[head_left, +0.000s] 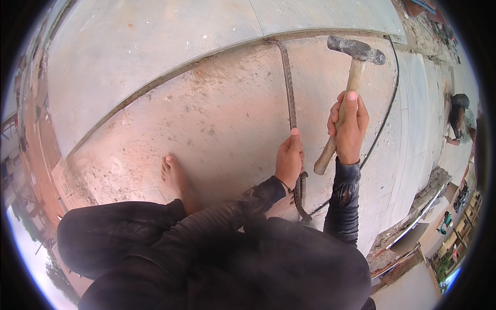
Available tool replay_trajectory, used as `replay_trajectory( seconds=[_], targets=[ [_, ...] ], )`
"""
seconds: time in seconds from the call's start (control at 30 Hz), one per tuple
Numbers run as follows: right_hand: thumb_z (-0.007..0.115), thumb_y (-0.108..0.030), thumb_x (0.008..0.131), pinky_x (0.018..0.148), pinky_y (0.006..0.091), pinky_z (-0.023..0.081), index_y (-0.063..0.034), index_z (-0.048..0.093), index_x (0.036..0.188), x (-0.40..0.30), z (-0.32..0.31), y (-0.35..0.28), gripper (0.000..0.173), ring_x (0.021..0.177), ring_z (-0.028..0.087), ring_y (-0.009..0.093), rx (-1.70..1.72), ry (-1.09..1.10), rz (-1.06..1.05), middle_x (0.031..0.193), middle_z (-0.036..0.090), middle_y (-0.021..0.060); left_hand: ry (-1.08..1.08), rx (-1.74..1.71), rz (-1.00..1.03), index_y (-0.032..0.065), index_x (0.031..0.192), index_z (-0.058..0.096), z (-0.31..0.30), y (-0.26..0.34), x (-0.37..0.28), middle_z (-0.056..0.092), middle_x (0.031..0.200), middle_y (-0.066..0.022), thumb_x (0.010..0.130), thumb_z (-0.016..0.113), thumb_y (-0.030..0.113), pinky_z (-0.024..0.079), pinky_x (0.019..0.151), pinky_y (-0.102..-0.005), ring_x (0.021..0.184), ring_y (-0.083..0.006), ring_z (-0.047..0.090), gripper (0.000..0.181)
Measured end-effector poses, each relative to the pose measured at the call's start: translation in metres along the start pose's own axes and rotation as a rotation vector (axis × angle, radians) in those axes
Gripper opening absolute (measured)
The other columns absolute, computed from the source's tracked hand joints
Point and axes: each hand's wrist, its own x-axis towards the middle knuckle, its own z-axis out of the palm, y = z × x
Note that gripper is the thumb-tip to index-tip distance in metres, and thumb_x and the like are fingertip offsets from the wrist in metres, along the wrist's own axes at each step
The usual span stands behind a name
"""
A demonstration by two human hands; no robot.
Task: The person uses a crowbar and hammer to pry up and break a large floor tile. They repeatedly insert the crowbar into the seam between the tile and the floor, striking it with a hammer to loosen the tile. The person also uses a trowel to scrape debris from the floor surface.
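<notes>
My left hand (289, 157) grips a ribbed steel bar (287, 77), rusty and bent at its far end. That bent tip meets the edge of a grey panel (162, 46); whether it reaches under the edge is hard to tell. Behind my hand the bar's near end curves down beside my foot. To the right, my right hand (352, 126) is wrapped around the wooden handle of a hammer (358, 66). Its worn steel head is raised over the pale, dusty slab (232, 112), beyond my fingers, and the handle's butt sticks out below my palm.
A black cable (389, 104) runs along the slab to the right of the hammer. My bare foot (176, 176) rests on the slab at left. Another person (461, 120) is low down at the far right. Broken, rough edges (436, 178) border the panels there.
</notes>
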Motion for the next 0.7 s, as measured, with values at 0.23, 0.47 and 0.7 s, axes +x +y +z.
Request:
replay_trajectory(
  seconds=[0.23,0.47,0.7],
  targets=[
    [0.047,-0.042,0.099,0.039,0.0226,0.033,-0.0035,0.05,0.085,0.002,-0.005,-0.007,0.041,0.044,0.044,0.007,-0.052,0.011,-0.051,0.058,0.046,0.0,-0.012,-0.044,-0.067,0.0181,0.068,0.032,0.005,0.007,-0.003,0.026,0.056,0.0075,0.09,0.043,0.068,0.021,0.038,-0.023,0.041,-0.0056,0.023,0.056],
    [0.049,-0.043,0.099,0.045,0.0316,0.038,-0.0021,0.044,0.073,0.024,0.003,0.039,0.049,0.049,0.049,0.011,-0.531,-0.16,-0.281,0.053,0.045,0.0027,-0.033,-0.027,-0.036,0.0185,0.069,0.033,0.002,0.01,0.002,0.026,0.056,0.0078,0.09,0.043,0.067,0.02,0.038,-0.023,0.042,-0.0056,0.021,0.054],
    [0.044,-0.044,0.1,0.038,0.0188,0.031,-0.0078,0.045,0.079,0.014,0.005,-0.006,0.042,0.045,0.044,0.003,0.181,0.05,-0.209,0.057,0.045,-0.0044,-0.049,-0.055,-0.053,0.0189,0.068,0.033,-0.008,0.015,-0.001,0.026,0.056,0.008,0.09,0.044,0.067,0.019,0.038,-0.0229,0.042,-0.0056,0.021,0.054]
  ],
)
